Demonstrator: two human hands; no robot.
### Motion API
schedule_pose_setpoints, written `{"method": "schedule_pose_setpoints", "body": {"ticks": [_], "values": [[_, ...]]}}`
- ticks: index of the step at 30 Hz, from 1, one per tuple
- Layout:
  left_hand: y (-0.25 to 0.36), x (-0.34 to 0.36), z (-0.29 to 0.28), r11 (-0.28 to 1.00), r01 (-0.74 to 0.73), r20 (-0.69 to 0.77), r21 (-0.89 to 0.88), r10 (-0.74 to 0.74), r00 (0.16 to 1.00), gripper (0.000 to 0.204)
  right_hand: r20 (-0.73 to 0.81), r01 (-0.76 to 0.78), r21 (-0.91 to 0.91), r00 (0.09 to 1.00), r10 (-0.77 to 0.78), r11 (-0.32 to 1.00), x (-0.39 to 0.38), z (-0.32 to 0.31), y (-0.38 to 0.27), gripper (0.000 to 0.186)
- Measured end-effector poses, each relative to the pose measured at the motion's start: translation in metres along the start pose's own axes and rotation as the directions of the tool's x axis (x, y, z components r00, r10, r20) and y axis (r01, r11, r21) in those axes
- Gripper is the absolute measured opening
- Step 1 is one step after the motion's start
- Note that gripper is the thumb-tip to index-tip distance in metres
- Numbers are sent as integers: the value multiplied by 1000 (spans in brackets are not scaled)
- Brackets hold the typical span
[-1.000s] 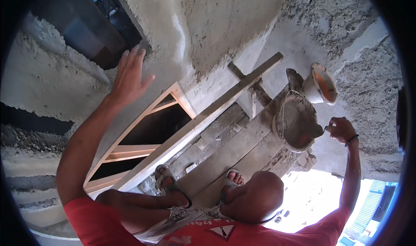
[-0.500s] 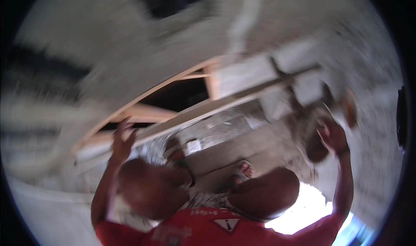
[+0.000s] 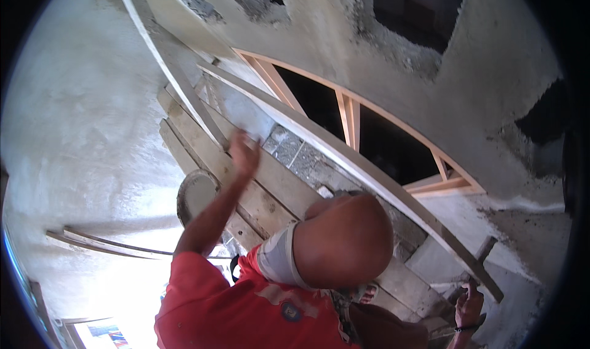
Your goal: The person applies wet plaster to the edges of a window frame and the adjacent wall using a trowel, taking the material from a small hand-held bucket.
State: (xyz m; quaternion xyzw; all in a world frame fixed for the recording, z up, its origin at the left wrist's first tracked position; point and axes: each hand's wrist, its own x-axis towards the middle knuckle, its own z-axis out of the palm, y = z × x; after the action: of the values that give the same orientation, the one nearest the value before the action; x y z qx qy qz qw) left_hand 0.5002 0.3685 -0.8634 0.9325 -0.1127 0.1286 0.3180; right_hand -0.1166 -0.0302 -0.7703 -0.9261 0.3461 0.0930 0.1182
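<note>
My left hand (image 3: pixel 245 154) is raised over the scaffold planks (image 3: pixel 279 192), beside the lower end of a long wooden strip (image 3: pixel 175 78). Its fingers are partly spread and slightly blurred, with nothing visible in them. At the lower right my right hand (image 3: pixel 469 307), with a dark band at the wrist, is by the end of a long wooden rail (image 3: pixel 369 169). One finger stretches up to the rail's edge while the others bend; whether it presses on the wood is unclear. My bent knees (image 3: pixel 347 241) are above the planks.
A light wooden frame (image 3: pixel 348 112) with dark openings is set in the plastered wall (image 3: pixel 491 84), which has rough-edged holes. A round pan-like container (image 3: pixel 198 195) stands by the planks at left. Two thin strips (image 3: pixel 110 244) stretch across the bright lower left.
My view has turned, so the wooden frame now appears at upper right. Planks, a pan and a long strip have come into view on the left. My right hand appears lower, near the rail's end.
</note>
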Motion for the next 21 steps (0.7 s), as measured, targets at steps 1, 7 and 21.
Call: {"method": "schedule_pose_setpoints", "body": {"ticks": [1, 7, 21], "values": [[-54, 56, -46, 942, -246, -295, 230, 308, 904, 64, 27, 73, 52, 997, -74, 996, 16, 2, -1, 35], [77, 308, -189, 920, 8, -674, 392, 281, 683, 105, -50, 140, 85, 989, -136, 986, 53, -4, -18, 56], [115, 332, -247, 972, -98, -513, -213, -26, 858, 75, -88, 131, 118, 989, -121, 984, 67, 42, -7, 58]]}}
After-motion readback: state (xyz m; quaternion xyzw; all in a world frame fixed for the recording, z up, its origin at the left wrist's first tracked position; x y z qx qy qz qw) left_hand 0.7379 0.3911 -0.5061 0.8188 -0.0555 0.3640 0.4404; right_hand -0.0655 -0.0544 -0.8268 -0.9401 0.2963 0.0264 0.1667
